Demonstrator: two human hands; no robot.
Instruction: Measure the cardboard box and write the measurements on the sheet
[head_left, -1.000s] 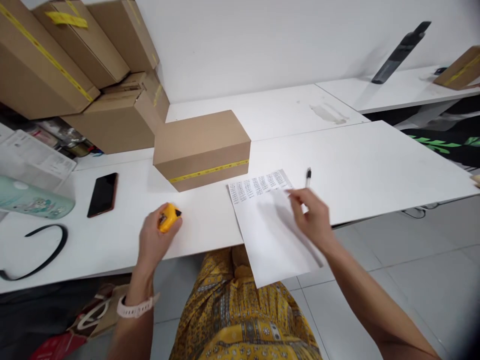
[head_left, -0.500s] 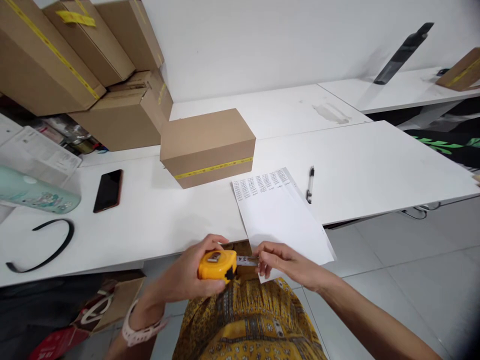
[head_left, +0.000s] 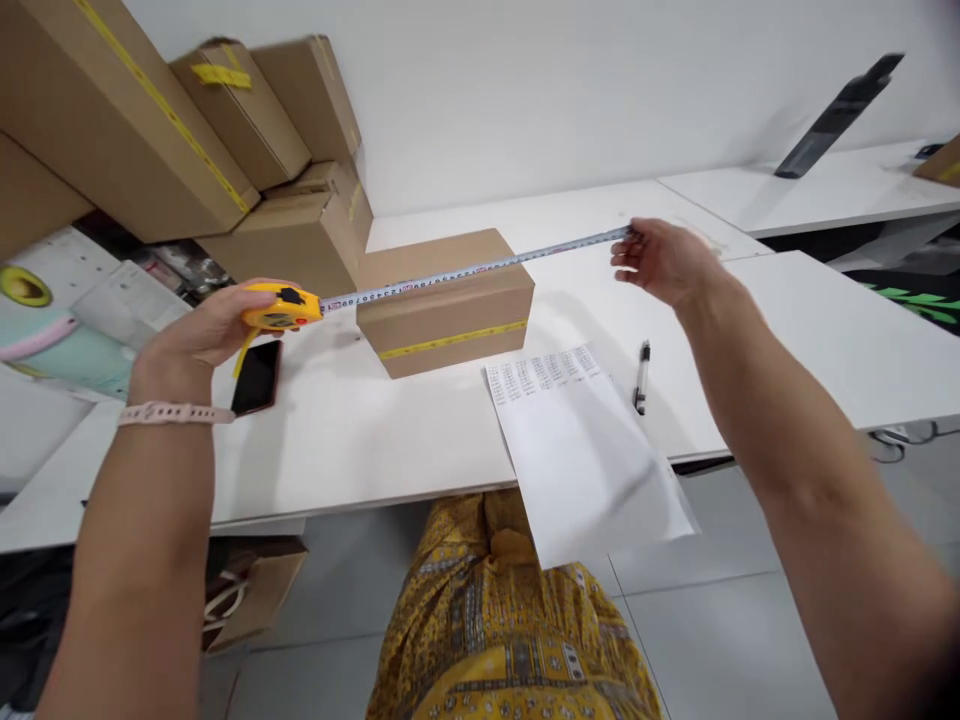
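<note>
Head view: I see my left hand [head_left: 199,335] closed around a yellow tape measure [head_left: 279,307], held above the left part of the desk [head_left: 360,440], just over a black phone [head_left: 256,377]. Its blade [head_left: 480,268] runs rightward over the top of a brown box [head_left: 446,300] banded with yellow tape. My right hand [head_left: 664,262] pinches the blade's end. The blade's numbers are too small to read. A printed sheet [head_left: 592,460] overhangs the front edge, its rows illegible, with a pen [head_left: 641,365] just beside it.
</note>
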